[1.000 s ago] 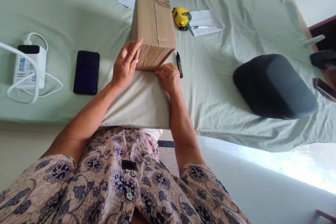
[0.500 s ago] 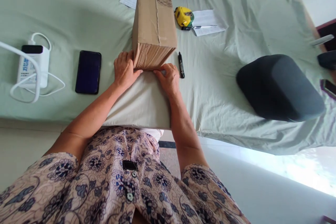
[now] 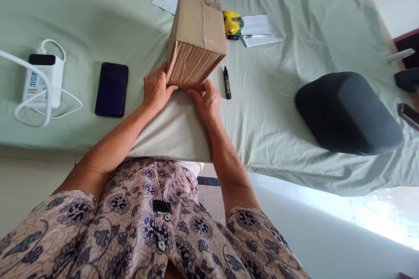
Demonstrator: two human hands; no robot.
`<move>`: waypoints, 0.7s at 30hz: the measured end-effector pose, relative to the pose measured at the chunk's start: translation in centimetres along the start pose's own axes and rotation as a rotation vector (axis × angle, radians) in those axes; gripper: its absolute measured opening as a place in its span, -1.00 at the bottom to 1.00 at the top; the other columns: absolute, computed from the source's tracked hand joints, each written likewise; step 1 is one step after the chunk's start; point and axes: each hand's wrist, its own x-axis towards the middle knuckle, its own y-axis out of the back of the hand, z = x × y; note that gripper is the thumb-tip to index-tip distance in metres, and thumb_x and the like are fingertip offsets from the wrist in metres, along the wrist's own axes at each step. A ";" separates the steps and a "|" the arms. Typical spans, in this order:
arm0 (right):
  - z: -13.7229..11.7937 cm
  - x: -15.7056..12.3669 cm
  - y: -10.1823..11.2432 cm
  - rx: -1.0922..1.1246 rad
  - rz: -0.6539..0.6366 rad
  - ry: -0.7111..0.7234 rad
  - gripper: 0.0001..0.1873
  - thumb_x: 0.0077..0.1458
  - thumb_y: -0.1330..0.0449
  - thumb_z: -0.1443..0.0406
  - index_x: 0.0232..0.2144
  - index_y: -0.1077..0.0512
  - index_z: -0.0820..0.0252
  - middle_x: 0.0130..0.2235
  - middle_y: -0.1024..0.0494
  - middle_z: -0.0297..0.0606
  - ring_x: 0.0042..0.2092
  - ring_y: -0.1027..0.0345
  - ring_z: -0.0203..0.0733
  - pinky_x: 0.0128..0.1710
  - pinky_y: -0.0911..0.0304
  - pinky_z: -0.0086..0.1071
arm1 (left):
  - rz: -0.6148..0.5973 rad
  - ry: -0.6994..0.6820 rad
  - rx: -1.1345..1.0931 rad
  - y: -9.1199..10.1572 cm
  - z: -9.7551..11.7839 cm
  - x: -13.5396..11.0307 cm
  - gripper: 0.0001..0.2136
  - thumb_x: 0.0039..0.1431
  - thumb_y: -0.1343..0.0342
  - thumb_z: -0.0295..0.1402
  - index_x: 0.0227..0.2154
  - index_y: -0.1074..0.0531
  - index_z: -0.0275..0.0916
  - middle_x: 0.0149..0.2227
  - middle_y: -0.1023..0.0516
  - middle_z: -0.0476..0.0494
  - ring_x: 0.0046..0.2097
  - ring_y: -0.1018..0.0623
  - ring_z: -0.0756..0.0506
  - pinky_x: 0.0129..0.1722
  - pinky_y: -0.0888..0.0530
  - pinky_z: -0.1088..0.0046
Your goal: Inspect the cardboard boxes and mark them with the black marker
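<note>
A brown cardboard box (image 3: 198, 30), taped along its top, stands on the green sheet (image 3: 98, 17) with its near end tipped up slightly. My left hand (image 3: 156, 88) grips its lower left near corner, fingers curled under the edge. My right hand (image 3: 206, 99) is closed on the lower right near edge, fingers tucked beneath the box. A flat pale cloth piece (image 3: 175, 128) lies under my wrists, reaching the table edge.
A black marker (image 3: 227, 83) lies right of the box. A yellow tape measure (image 3: 232, 24), a pen and papers (image 3: 262, 30) sit behind it. A dark phone (image 3: 111, 89) and a white power bank (image 3: 41, 80) with cable lie left. A black cushion-like object (image 3: 347, 113) rests right.
My left hand slid from the box's side down to its lower near corner and curled under it. The near end of the box has lifted and shifted slightly right.
</note>
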 end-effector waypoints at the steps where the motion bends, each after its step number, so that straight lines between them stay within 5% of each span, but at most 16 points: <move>1: 0.2 0.0 0.2 0.003 -0.004 0.021 -0.66 0.13 -0.30 0.03 -0.44 -0.26 0.04 -0.40 -0.47 -0.33 -0.32 -0.37 -0.14 -0.15 -0.39 -0.11 | -0.010 0.002 0.019 0.2 0.0 0.0 -0.44 0.18 -0.36 -0.28 0.20 -0.35 -0.25 0.18 -0.55 -0.44 0.22 -0.52 -0.43 0.23 -0.42 -0.06; 8: 1.2 0.1 1.5 -0.116 -0.079 0.063 -0.87 0.16 -0.25 0.19 -0.39 -0.40 0.05 -0.16 -0.54 -0.17 0.01 -0.40 0.07 0.07 -0.32 0.03 | -0.069 -0.066 0.040 1.7 -0.4 0.3 -0.57 0.26 -0.27 -0.34 0.17 -0.43 -0.20 0.01 -0.67 -0.33 0.10 -0.61 -0.37 0.14 -0.50 0.01; 13: 1.7 0.4 1.6 -0.142 -0.121 0.070 -0.90 0.16 -0.24 0.20 -0.35 -0.44 0.07 -0.14 -0.54 -0.16 -0.02 -0.40 0.05 0.04 -0.32 -0.02 | -0.176 -0.057 -0.019 2.9 -0.4 0.8 -0.60 0.33 -0.18 -0.27 0.20 -0.44 -0.21 0.10 -0.64 -0.32 0.14 -0.61 -0.32 0.18 -0.49 0.06; 21: 2.0 0.5 1.9 -0.145 -0.117 0.154 -0.88 0.19 -0.21 0.17 -0.32 -0.47 0.06 -0.17 -0.57 -0.16 -0.08 -0.40 0.01 0.03 -0.32 -0.05 | 0.025 -0.113 -0.328 3.8 -0.9 1.5 -0.46 0.37 0.01 0.16 0.12 -0.48 -0.14 0.08 -0.65 -0.23 0.12 -0.63 -0.21 0.19 -0.53 0.22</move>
